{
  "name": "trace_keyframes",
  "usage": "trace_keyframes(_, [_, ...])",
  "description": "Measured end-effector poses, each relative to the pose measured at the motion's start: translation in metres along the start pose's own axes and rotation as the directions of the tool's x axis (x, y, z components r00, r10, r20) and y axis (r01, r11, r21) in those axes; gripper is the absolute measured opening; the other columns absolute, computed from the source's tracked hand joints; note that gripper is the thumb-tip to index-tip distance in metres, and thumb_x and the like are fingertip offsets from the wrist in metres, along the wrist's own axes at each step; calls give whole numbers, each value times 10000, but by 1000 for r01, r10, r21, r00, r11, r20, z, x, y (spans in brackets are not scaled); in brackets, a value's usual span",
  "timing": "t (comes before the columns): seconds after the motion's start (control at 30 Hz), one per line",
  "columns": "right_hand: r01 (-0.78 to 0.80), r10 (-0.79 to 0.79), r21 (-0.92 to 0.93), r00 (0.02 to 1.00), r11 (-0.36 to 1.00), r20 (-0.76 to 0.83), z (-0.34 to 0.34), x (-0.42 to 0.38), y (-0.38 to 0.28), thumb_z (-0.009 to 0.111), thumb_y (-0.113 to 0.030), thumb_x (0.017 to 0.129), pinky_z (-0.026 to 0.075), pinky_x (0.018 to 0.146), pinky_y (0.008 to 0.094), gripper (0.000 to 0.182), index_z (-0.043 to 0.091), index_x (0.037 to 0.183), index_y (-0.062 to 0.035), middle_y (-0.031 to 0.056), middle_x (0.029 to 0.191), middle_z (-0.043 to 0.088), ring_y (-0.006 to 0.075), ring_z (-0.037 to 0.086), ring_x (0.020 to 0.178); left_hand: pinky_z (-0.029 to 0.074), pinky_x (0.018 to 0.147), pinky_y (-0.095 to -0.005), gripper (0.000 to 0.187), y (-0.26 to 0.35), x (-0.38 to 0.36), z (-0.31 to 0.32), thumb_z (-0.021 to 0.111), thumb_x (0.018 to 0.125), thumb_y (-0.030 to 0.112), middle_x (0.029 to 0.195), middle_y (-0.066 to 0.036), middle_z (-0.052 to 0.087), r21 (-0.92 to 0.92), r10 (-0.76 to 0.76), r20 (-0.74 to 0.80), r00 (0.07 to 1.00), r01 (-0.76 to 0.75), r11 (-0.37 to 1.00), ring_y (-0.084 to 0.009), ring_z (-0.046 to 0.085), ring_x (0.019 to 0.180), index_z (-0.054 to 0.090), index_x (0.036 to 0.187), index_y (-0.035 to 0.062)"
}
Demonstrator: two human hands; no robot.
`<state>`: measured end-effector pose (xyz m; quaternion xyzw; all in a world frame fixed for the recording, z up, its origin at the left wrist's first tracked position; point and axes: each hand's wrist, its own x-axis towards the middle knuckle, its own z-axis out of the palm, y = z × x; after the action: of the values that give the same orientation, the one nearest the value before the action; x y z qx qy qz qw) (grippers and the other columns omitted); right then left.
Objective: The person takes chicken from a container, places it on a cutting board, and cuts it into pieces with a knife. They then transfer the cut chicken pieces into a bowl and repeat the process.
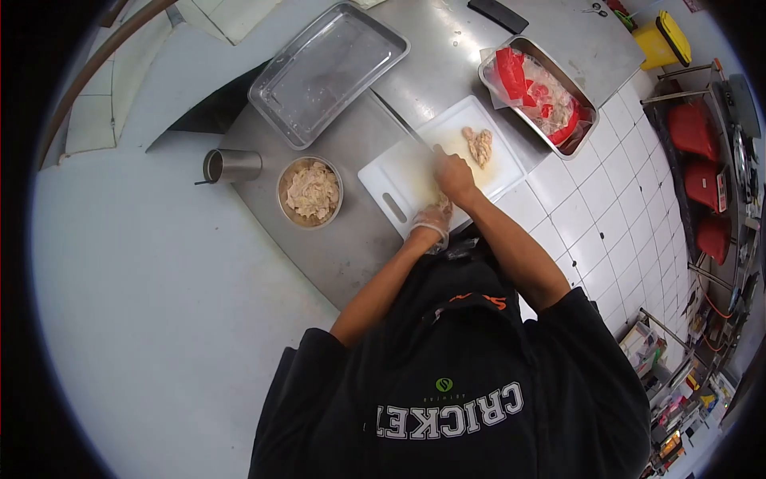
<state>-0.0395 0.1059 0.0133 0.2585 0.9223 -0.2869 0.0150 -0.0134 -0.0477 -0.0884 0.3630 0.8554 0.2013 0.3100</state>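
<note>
A white cutting board point(399, 172) lies on a steel counter point(351, 239). My right hand point(455, 176) is closed around a knife point(403, 126) whose long blade points up and to the left over the board. My left hand point(431, 223), in a clear plastic glove, presses on a piece of raw chicken point(444, 206) at the board's near edge, just below the right hand. Another pale piece of chicken point(479, 146) rests on the far right part of the board.
A steel bowl point(309, 191) of cut chicken stands left of the board, with a steel cup point(231, 165) further left. An empty metal tray point(327, 72) lies behind. A tray point(574, 140) with red-and-clear plastic bags sits right. A yellow bin point(662, 36) and red stools point(690, 132) stand on the tiled floor.
</note>
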Motion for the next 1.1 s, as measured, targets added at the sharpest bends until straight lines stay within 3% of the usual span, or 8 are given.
trace_keyframes(0.03, [10,-9,31,1000,999,-14,-1,1,8,492,-287,995,528,603,542,244,529,1043,-51,273,684,636,445,664,688,536,834,-429,269,-2,2,-6,574,914,272,985,-220,693,27,89,-64,994,-88,996,-343,685,885,701,1000,50])
trace_keyframes(0.13, [10,-4,117,999,993,-46,-15,-14,32,496,-302,996,515,604,555,262,544,1036,-47,276,681,630,464,650,685,554,778,-369,253,29,-15,-88,580,887,244,935,-165,697,-150,-296,242,924,337,930,-239,700,805,679,1008,45])
trace_keyframes(0.23, [-20,28,171,998,985,-49,-40,-51,35,504,-299,994,501,609,574,258,550,1037,-48,279,670,622,482,635,677,561,732,-326,226,18,-24,-92,558,907,192,898,-121,685,-419,-340,46,939,327,847,-159,663,734,647,989,2])
trace_keyframes(0.33, [-38,33,128,999,991,40,-35,-89,51,509,-289,992,490,610,592,244,543,1049,-54,286,659,615,494,624,668,564,720,-363,251,44,-29,-109,549,897,163,854,-135,707,-960,-465,-79,882,59,274,-225,687,758,649,929,-65])
trace_keyframes(0.53, [-170,170,25,985,985,-9,-28,-118,65,504,-293,998,483,600,600,235,538,1044,-65,288,658,611,511,612,655,561,718,-277,82,36,-2,-123,559,938,116,820,-45,617,-896,-179,-371,911,-301,327,-128,610,708,544,961,39])
trace_keyframes(0.73, [-254,273,165,957,953,-102,-66,-111,61,511,-282,1002,460,593,594,239,535,979,-45,281,653,605,500,606,657,537,669,-279,121,113,27,-145,612,940,141,815,-14,569,-1000,-119,-8,993,-4,31,-111,591,707,503,957,91])
trace_keyframes(0.87, [-253,282,241,955,937,-95,-72,-116,55,513,-277,1001,460,605,588,244,548,1003,-36,291,663,604,503,606,670,480,477,-279,133,92,52,-97,634,923,135,767,-55,613,-858,-353,61,933,230,459,-109,585,582,536,898,50])
trace_keyframes(1.1, [-124,124,-16,992,992,7,-40,-146,73,530,-260,996,484,558,547,239,561,1000,-23,265,645,614,478,613,618,460,397,-290,158,42,27,-70,673,880,63,764,-121,652,-840,-405,73,912,275,467,-145,584,493,529,908,7])
